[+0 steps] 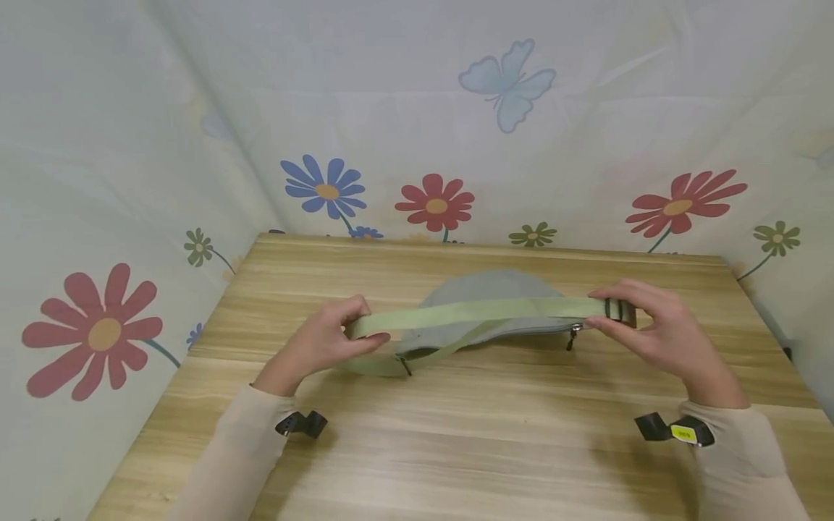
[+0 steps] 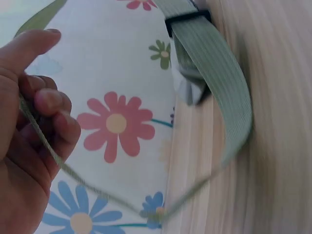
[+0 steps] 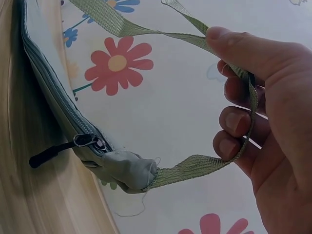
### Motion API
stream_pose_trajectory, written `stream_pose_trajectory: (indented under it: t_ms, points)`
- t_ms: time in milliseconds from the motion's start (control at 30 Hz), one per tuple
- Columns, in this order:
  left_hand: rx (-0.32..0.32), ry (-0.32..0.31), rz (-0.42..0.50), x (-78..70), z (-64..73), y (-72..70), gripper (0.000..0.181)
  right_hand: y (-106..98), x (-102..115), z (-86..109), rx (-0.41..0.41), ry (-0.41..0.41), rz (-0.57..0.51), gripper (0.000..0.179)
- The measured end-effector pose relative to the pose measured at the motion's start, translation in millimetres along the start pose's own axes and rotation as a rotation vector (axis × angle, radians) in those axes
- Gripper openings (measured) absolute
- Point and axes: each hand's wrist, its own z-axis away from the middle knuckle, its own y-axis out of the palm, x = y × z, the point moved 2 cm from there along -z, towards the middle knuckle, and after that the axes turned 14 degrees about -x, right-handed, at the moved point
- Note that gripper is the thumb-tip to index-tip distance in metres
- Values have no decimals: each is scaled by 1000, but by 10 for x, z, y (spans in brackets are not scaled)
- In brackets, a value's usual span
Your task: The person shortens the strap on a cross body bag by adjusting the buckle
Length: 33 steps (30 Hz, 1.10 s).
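A grey-green waist bag (image 1: 495, 286) lies on the table, its zipper (image 3: 63, 105) facing the person. Its light green strap (image 1: 456, 312) is stretched above it between both hands. My left hand (image 1: 326, 336) grips the strap's left stretch, and in the left wrist view the webbing (image 2: 219, 83) loops down from those fingers past a black slider (image 2: 187, 19). At the right end, my right hand (image 1: 664, 329) pinches the strap beside a dark buckle (image 1: 619, 311), which the fingers partly cover. A black zipper pull (image 1: 572, 339) hangs below that hand.
The wood-grain table (image 1: 456, 449) stretches toward the person in front of the bag. Behind it and along the sides hangs a white cloth (image 1: 391, 87) printed with flowers and a butterfly. Each sleeve carries a black wrist device (image 1: 684, 432).
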Motion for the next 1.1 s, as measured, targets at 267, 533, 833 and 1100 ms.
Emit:
stream_pose_trajectory:
  t_ms: [267,533,833,1100]
  points:
    - [78,22,-109,73,50,-29,30,-68,-52,42,15,16,24,33]
    - [182,86,-201,-35,-14,341,33,77,64,-13,21,-16,-17,44]
    - [213,199,-371,-238,-85,798,49,176,117,-39,0,-26,-82,41]
    - [168,242,-482,-320,-60,1042,52,236,141,-65,-38,-59,-105,54]
